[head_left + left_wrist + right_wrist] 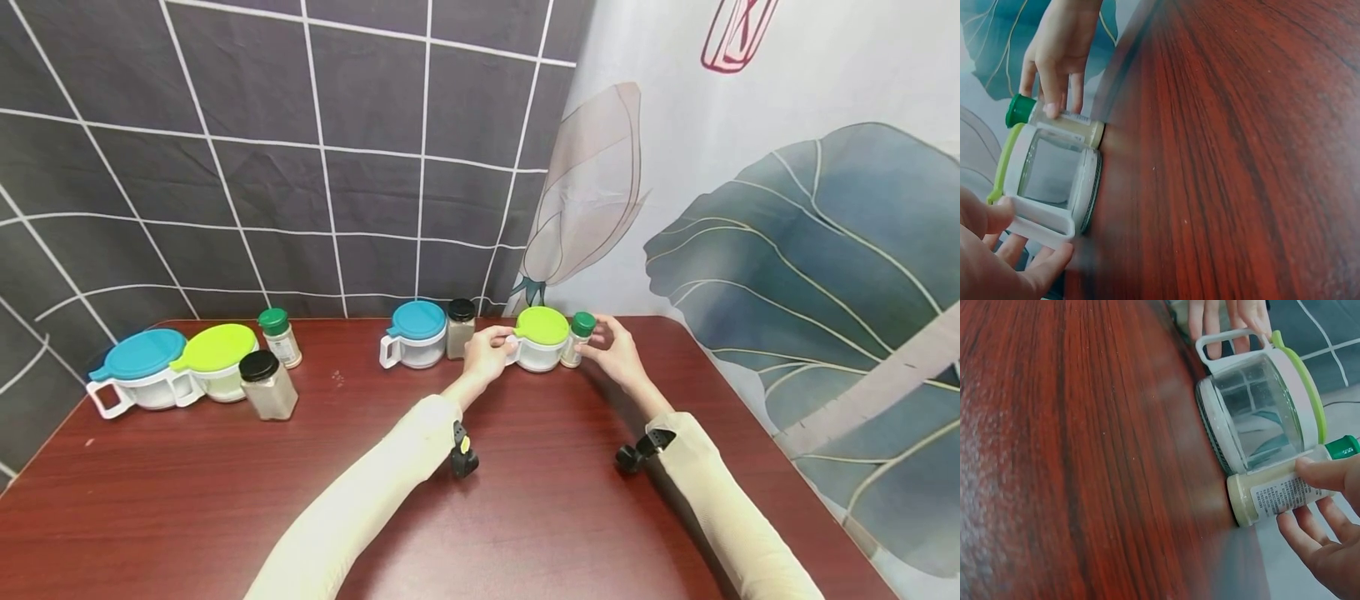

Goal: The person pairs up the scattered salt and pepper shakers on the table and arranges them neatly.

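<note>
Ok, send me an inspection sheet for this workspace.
Surface: wood-grained red-brown table.
Job's things: lime-lidded jar and green-capped bottle, upright, side by side.
Clutter: blue-lidded jar and black-capped bottle left of them; four similar containers at the table's left end.
Hands: left hand grips the lime-lidded jar's handle; right hand holds the green-capped bottle.
Cables: nothing seen.
Surroundings: dark gridded backdrop; leaf-print backdrop to the right.

Eight jars [540,342] (all lidded) on reddish table [555,508]
</note>
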A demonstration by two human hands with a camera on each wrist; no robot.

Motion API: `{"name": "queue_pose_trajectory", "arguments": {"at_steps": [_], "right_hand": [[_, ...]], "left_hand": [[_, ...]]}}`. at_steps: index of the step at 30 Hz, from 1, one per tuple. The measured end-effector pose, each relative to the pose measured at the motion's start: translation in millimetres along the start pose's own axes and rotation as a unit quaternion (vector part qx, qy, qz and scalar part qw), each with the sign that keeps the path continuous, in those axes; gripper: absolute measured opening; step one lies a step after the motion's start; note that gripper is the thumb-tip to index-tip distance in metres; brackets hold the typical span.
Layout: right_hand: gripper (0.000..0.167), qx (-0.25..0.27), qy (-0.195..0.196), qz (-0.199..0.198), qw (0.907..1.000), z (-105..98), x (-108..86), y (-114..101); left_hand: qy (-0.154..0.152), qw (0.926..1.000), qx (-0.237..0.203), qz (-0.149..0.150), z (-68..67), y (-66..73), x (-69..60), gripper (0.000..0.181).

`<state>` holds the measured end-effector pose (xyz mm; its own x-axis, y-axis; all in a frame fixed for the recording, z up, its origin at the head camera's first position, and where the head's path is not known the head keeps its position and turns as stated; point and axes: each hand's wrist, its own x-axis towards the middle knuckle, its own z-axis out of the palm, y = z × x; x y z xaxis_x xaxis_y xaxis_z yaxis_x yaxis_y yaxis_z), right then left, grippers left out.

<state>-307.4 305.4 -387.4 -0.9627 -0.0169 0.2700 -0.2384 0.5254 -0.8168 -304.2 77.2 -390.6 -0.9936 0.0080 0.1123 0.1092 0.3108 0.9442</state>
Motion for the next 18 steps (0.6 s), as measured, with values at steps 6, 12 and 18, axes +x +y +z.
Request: {"name": "queue_pose_trajectory", "arguments": {"at_steps": [6, 12, 18], "right_hand": [[0.055, -0.013, -0.006, -0.012, 0.9998, -1, 7.0, 21], [0.054, -0.016, -0.008, -0.008, 0.9998, -4, 5.9, 22], [0.054, -0.018, -0.011, 0.005, 0.9998, -7, 3.4, 19]], "left_hand": [[-0.004, 1.0000, -0.001, 0.001, 1.6, -1.0, 1.9, 0.024], [-0.005, 1.0000, -0.007, 0.005, 4.4, -0.1, 1.5, 0.026], [-0.001, 0.9999, -0.007, 0.009, 7.1, 2.1, 0.1, 0.025]]}}
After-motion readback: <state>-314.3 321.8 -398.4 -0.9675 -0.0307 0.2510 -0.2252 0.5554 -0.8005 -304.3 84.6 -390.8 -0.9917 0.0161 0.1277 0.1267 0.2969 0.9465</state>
